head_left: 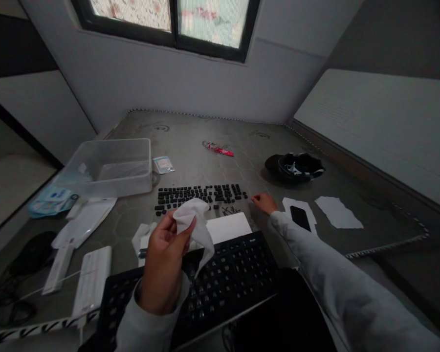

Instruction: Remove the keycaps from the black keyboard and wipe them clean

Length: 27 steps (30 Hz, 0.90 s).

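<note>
My left hand (165, 264) is closed on a white tissue (194, 217), whose loose end hangs over the keyboard. Below it lies a black keyboard (238, 266), tilted near the table's front edge with its keycaps off. Beyond the keyboard, loose black keycaps (183, 195) stand in rows on the table. At the right end of those rows my right hand (264, 203) rests low with its fingers pinched together. Whether a keycap is between them is too small to tell. A white box or pad (230, 227) lies between the keycaps and the keyboard, with small dark pieces (230, 210) behind it.
A clear plastic bin (132, 168) stands at left, beside a small packet (164, 165). A white power strip (92, 278) and cables lie front left. A red tool (220, 149) is farther back. At right are a black cap (295, 167), a phone (299, 218) and white paper (338, 213).
</note>
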Available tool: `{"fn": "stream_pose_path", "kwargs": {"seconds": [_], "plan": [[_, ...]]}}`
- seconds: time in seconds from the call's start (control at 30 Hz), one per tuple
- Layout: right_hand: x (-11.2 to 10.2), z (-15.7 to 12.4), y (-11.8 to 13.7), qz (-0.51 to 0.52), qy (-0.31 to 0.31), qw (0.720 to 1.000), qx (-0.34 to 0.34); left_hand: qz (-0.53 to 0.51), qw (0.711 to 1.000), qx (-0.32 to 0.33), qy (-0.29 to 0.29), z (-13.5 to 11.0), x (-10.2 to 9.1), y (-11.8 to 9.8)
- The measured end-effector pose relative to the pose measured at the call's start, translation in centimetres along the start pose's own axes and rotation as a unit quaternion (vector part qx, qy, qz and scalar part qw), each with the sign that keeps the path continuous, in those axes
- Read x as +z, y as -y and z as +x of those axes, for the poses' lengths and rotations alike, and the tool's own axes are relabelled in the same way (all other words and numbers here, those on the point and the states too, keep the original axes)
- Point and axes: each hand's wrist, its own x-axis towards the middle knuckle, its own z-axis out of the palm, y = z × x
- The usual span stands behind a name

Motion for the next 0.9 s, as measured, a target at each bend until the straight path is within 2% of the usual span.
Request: {"fn": "stream_pose_path", "kwargs": {"seconds": [0.3, 0.43, 0.53, 0.63, 0.7, 0.8, 0.9], "plan": [[4.0, 4.6, 2.0, 0.004, -0.037, 0.996, 0.079, 0.013, 0.998, -0.049, -0.045, 1.4, -0.5, 0.4], [4.7, 5.4, 2.1, 0.020, -0.037, 0.993, 0.108, 0.033, 0.996, -0.044, -0.071, 1.6, -0.7, 0.6], [4.6, 5.4, 2.2, 0.045, -0.033, 0.992, 0.115, 0.045, 0.996, -0.042, -0.067, 1.7, -0.7, 0.5], [3.6, 5.2, 2.8, 0.083, -0.038, 0.990, 0.107, 0.043, 0.996, -0.043, -0.072, 1.7, -0.6, 0.5], [2.2, 5.1, 3.5, 0.120, -0.051, 0.988, 0.088, 0.040, 0.995, -0.043, -0.078, 1.6, -0.5, 0.4], [-1.1, 4.4, 5.4, 0.189, -0.078, 0.978, 0.041, 0.024, 0.996, -0.029, -0.079, 1.4, -0.2, 0.3], [-5.4, 1.8, 8.2, 0.267, -0.091, 0.959, -0.029, -0.020, 0.997, -0.020, -0.065, 1.0, 0.1, 0.6]]}}
